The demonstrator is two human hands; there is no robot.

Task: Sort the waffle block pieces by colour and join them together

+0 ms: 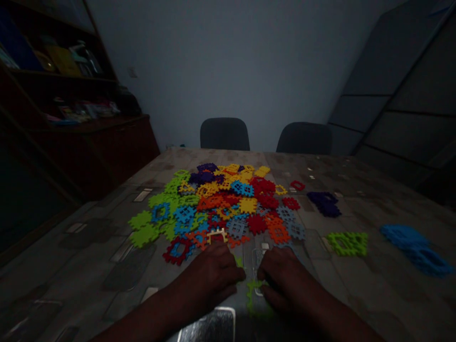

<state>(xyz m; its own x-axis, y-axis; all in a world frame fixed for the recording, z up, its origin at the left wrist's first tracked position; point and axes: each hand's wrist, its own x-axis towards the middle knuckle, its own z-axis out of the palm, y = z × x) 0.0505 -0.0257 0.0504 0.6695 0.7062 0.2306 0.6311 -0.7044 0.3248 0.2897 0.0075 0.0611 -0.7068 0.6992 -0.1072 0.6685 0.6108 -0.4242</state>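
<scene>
Just in front of me, my left hand [217,270] is closed, its fingers curled around a light-green plastic interlocking tile [239,261], of which only a small corner shows. My right hand [283,273] is closed too, thumb and fingers on another light-green interlocking tile [250,297]. That tile hangs low between the hands, its toothed edge facing left and its lower part dim and blurred. A gap separates the two hands. Past my left knuckles is a pale yellow tile frame [217,235], and a dark red tile [178,251] lies to its left.
A large pile of multicoloured interlocking tiles [247,205] covers the table's middle. To the right lie purple tiles [325,203], joined green tiles [348,243] and blue tiles [416,247]. Two chairs [224,134] stand at the far edge of the patterned table [117,275].
</scene>
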